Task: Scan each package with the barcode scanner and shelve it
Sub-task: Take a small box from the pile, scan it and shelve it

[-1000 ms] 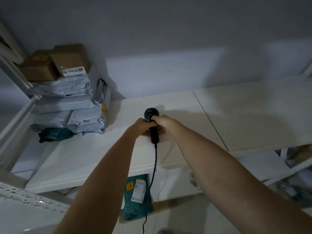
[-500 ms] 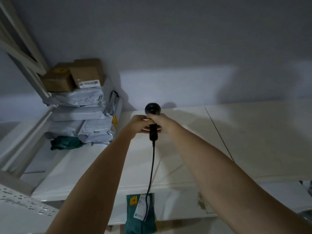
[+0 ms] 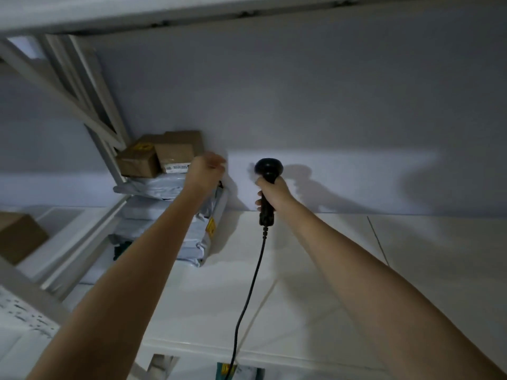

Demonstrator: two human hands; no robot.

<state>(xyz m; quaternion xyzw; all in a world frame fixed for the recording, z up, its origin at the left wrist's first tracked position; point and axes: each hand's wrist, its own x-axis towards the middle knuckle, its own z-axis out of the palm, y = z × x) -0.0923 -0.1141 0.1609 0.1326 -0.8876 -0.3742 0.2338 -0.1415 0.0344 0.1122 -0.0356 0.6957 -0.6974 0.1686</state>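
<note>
My right hand [image 3: 274, 192] has its grip wrapped round the barcode scanner [image 3: 267, 182], head up, above the shelf [image 3: 315, 270]. My left hand [image 3: 204, 170], loosely curled and empty, reaches toward the stacked packages [image 3: 170, 212]. Judged step: picking the next package; then present its label.

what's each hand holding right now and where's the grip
The right hand grips the barcode scanner by its handle, below the head. The left hand holds nothing, raised near the stacked packages.
</note>
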